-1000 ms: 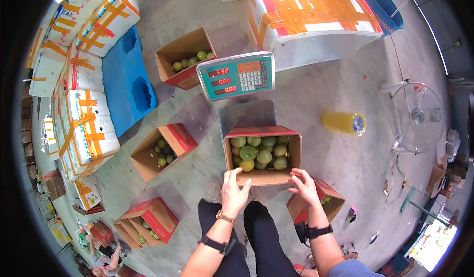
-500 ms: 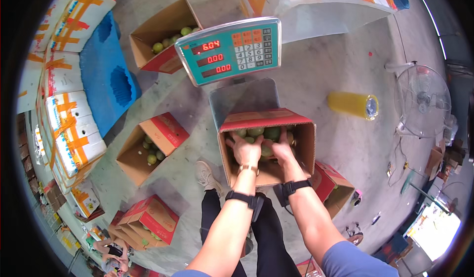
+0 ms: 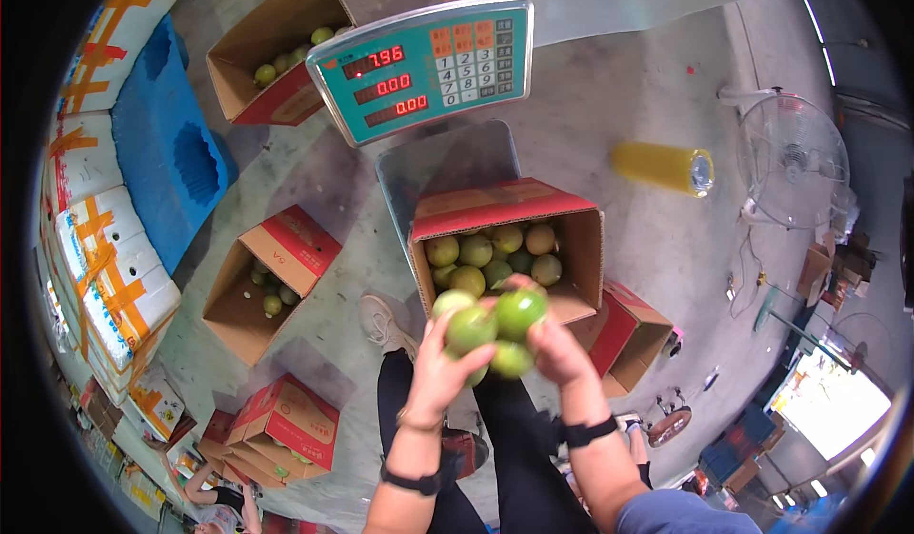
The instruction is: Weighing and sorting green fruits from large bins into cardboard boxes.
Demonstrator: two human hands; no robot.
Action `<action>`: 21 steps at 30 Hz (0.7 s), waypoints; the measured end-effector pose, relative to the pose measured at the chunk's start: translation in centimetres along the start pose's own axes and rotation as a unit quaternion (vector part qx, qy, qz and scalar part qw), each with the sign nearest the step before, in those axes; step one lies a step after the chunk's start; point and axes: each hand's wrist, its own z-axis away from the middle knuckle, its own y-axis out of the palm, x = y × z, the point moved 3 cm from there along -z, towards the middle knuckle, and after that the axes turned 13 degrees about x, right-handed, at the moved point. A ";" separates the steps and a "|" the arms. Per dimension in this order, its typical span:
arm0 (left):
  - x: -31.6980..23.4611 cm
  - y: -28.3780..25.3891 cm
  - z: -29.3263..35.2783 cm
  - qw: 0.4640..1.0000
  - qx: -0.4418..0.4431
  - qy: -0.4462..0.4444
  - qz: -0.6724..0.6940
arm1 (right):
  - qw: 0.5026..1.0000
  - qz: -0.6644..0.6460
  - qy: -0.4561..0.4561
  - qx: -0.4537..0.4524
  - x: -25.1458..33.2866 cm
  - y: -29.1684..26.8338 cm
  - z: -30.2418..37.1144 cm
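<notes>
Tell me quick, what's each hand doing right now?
Left hand: closed around some green fruit, fingers partly hidden.
Right hand: closed on the other side of the same handful of green fruit.

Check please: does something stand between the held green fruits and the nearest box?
Nothing visible: left hand and right hand hold green fruits at the near edge of the box; no flap crosses its opening.

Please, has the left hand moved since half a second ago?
Yes. The left hand has come out of the box with fruit, toward the person, farther from the scale display.
</notes>
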 end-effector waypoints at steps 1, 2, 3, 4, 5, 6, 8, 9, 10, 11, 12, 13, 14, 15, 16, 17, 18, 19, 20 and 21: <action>0.0 -1.0 3.2 0.995 0.003 -0.013 0.098 | 1.000 -0.003 0.020 0.005 -1.1 2.8 0.4; -0.2 -2.4 5.9 0.981 -0.008 -0.018 0.194 | 0.999 0.024 0.029 0.001 -2.5 5.1 -0.5; -0.6 -4.3 8.3 0.970 -0.024 -0.030 0.238 | 0.997 -0.054 0.050 0.036 -4.4 7.8 -1.3; -1.1 -6.7 10.7 0.968 -0.061 -0.033 0.240 | 0.995 -0.054 0.064 0.060 -6.4 10.0 -2.9; -1.5 -9.8 12.4 0.971 -0.114 -0.039 0.207 | 0.996 -0.012 0.066 0.064 -8.8 12.1 -5.0; -1.7 -13.0 14.0 0.965 -0.147 -0.046 0.212 | 0.995 0.005 0.055 0.088 -11.2 14.1 -7.3; -2.0 -19.7 16.4 0.955 -0.189 -0.034 0.228 | 0.993 -0.014 0.078 0.091 -16.4 18.1 -12.5; -2.1 -23.3 16.9 0.951 -0.202 -0.024 0.232 | 0.993 -0.024 0.077 0.084 -18.7 20.0 -15.1; -2.3 -26.5 17.4 0.948 -0.191 -0.001 0.255 | 0.991 -0.062 0.089 0.076 -20.9 21.8 -17.8; -2.5 -29.6 17.5 0.941 -0.157 -0.008 0.299 | 0.994 -0.054 0.073 0.061 -22.5 23.2 -20.3; -2.7 -32.2 17.9 0.945 -0.142 0.005 0.294 | 0.994 -0.003 0.104 0.020 -24.0 24.2 -22.8; -2.7 -35.2 17.4 0.947 -0.175 -0.007 0.268 | 0.987 -0.027 0.152 0.030 -25.2 24.8 -24.3; -2.7 -37.5 17.4 0.943 -0.170 -0.049 0.282 | 0.989 0.059 0.134 0.010 -25.7 25.4 -25.3; -2.5 -39.3 17.4 0.937 -0.167 -0.085 0.294 | 0.975 0.128 0.179 -0.032 -26.0 25.4 -25.5; -2.0 -40.6 17.1 0.935 -0.161 -0.095 0.300 | 0.966 0.221 0.135 -0.026 -25.3 25.1 -25.2; -1.2 -41.9 17.0 0.923 -0.234 -0.111 0.285 | 0.941 0.305 0.142 -0.020 -24.6 24.9 -24.3; -0.4 -42.8 17.0 0.907 -0.300 -0.119 0.272 | 0.951 0.272 0.139 0.047 -23.5 24.0 -22.5; 0.3 -42.9 16.7 0.905 -0.303 -0.120 0.273 | 0.973 0.167 0.133 0.092 -22.1 23.1 -19.9; 0.9 -42.7 16.5 0.925 -0.321 -0.138 0.150 | 0.969 0.129 0.179 0.110 -20.5 21.8 -17.2; 1.0 -42.2 16.4 0.923 -0.350 -0.160 0.021 | 0.974 0.125 0.158 0.108 -18.1 20.4 -14.3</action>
